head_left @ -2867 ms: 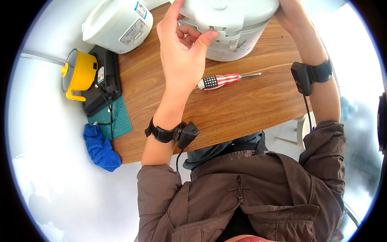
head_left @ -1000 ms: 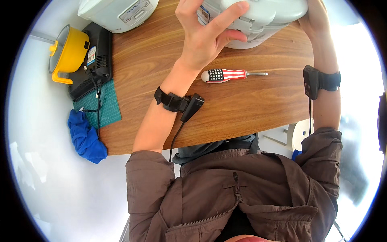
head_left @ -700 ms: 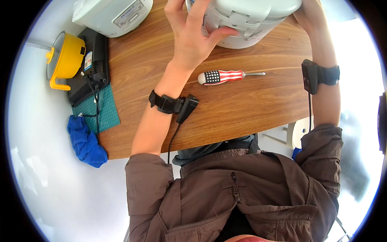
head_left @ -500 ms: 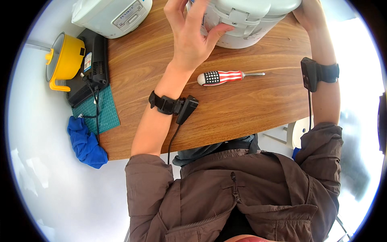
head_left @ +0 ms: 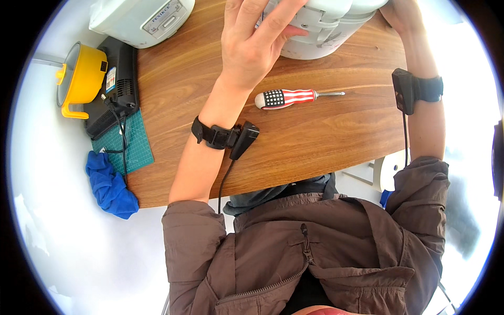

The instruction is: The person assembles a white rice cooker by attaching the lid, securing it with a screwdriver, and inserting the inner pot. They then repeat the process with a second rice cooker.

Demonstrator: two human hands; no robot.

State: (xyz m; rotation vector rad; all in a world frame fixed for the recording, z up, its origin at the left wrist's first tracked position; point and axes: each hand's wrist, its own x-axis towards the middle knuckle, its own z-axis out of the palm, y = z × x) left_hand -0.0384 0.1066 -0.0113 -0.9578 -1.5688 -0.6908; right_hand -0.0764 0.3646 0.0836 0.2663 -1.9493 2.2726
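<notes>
A white rice cooker (head_left: 320, 44) with a latch on its front stands at the far edge of view, partly cut off. My left hand (head_left: 252, 47) is at its left front, open, fingers apart and reaching over the cooker's side. Its thumb lies beside the front latch. At the cooker's far right side is my right hand (head_left: 401, 18); its fingers are out of sight, so I cannot see how it grips. Between my forearms a screwdriver (head_left: 291, 98) with a stars-and-stripes handle lies on the wooden table (head_left: 315, 131), its metal shaft pointing right.
Another white rice cooker (head_left: 142, 23) stands at the far left. Nearby, a yellow pot (head_left: 84, 73) rests on a black device (head_left: 118, 89) with a cord. A green cutting mat (head_left: 139, 147) and a crumpled blue cloth (head_left: 110, 186) lie at the table's left edge.
My left hand's fingers have shifted rightward across the cooker's front, now covering part of the latch area. The cooker sits slightly higher in view; the screwdriver stays on the table.
</notes>
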